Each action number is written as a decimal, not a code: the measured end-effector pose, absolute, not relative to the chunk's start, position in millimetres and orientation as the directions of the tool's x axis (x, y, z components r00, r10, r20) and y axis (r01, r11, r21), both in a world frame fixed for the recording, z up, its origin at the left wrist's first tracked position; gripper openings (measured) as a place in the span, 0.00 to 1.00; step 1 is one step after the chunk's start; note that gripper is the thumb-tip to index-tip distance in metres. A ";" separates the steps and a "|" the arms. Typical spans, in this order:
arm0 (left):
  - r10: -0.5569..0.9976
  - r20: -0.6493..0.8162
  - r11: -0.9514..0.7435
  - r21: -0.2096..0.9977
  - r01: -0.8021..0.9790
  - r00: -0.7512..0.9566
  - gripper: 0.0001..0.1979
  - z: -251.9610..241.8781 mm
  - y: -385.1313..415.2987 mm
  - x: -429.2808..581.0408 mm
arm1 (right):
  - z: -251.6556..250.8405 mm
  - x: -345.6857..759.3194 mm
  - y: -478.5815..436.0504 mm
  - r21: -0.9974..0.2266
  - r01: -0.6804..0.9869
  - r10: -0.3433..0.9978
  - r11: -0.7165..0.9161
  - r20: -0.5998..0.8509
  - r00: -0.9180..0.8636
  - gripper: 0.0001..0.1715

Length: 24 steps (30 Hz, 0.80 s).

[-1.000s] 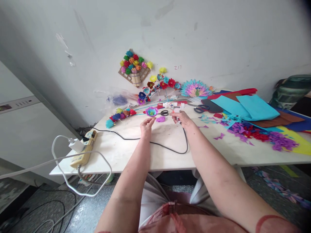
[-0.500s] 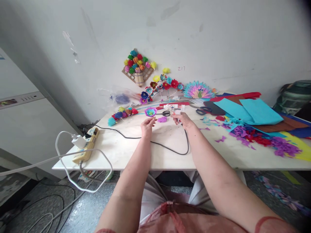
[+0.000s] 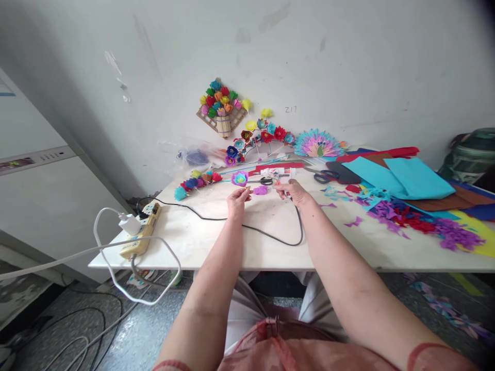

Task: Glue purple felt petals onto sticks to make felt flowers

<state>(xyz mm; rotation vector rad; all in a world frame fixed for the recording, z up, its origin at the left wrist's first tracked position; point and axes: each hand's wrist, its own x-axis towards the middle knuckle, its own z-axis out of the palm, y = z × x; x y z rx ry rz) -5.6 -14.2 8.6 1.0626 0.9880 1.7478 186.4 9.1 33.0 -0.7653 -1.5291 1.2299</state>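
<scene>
My left hand [image 3: 238, 199] is pinched closed just below a purple and blue paper flower [image 3: 240, 178]; what lies between its fingertips is too small to make out. My right hand [image 3: 294, 191] is wrapped round a white glue gun [image 3: 286, 174], whose black cord [image 3: 270, 237] loops over the table. A purple paper piece [image 3: 260, 190] lies between the two hands. Just behind it are black-handled scissors [image 3: 266, 181].
A yellow power strip [image 3: 141, 234] with a white plug and cable sits at the table's left end. Paper flowers [image 3: 195, 183] lie at the back left. Coloured paper sheets [image 3: 417, 178], purple scraps [image 3: 456, 234] and more scissors [image 3: 326, 176] are on the right.
The whole view has shifted slightly to the right. My hands hold nearly the same pose, with my left fingertips drawn a little more together.
</scene>
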 end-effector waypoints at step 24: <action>0.948 0.171 -0.248 0.925 -0.287 -0.267 0.18 5.9 -16.8 -10.0 | 28.7 180.7 10.1 -0.965 0.016 0.898 0.260 0.235 -0.373 0.20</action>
